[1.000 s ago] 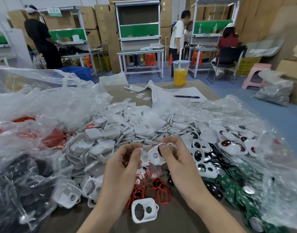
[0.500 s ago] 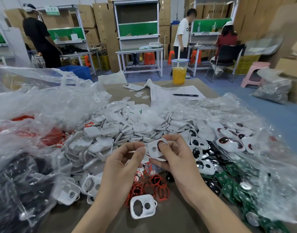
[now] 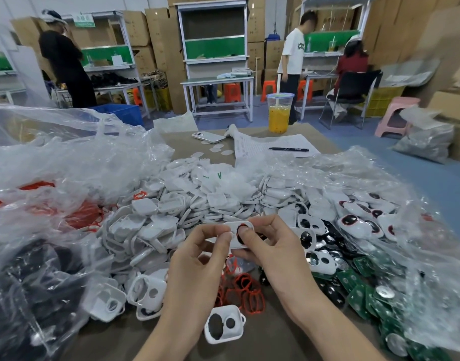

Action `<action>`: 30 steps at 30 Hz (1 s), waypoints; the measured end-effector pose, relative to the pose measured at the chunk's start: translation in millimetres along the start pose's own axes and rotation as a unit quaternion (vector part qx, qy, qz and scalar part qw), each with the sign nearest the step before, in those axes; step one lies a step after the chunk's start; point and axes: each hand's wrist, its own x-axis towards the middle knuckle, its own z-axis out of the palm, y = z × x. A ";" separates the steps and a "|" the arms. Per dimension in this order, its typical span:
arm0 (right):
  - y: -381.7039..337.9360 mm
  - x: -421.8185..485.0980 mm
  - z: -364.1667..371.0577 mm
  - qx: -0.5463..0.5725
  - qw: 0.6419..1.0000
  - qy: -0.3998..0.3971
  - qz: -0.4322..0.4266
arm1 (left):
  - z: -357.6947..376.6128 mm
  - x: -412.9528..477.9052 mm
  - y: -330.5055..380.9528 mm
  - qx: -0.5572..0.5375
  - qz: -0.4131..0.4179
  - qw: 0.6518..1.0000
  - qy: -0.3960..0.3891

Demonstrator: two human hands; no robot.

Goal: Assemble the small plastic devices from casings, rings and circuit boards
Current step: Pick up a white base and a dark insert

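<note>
Head view. Item: small white rounded plastic casing [image 3: 234, 227], held above the brown table [image 3: 275, 334], over the heap of loose red rubber rings [image 3: 246, 290]. Long axis left to right, spanning both hands. Left hand [image 3: 197, 259]: thumb and fingers pinching the casing's left end. Right hand [image 3: 273, 254]: thumb pressing into the larger opening (red ring edge visible there), fingers curled behind. Green circuit boards [image 3: 359, 295] lie rightward, nearer the right hand; probably the next pick.
</note>
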 end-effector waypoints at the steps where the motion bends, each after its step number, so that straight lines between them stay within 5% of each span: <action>1: -0.2 -1.0 -0.1 -0.006 1.000 -0.001 -0.002 | 0.0 -0.2 -0.7 0.003 0.003 1.000 -0.002; 13: -5.0 -4.0 -3.8 -0.039 0.999 -0.024 -0.029 | 0.3 0.1 -3.0 0.016 0.020 1.000 -0.016; 24: -5.1 -2.7 -2.3 -0.027 0.997 -0.048 -0.044 | -2.3 5.4 -2.6 -0.103 -0.008 0.992 -0.072; 30: -3.3 -1.8 -4.8 -0.036 0.996 -0.059 -0.052 | -6.3 10.0 -2.1 -0.027 0.007 0.996 -0.079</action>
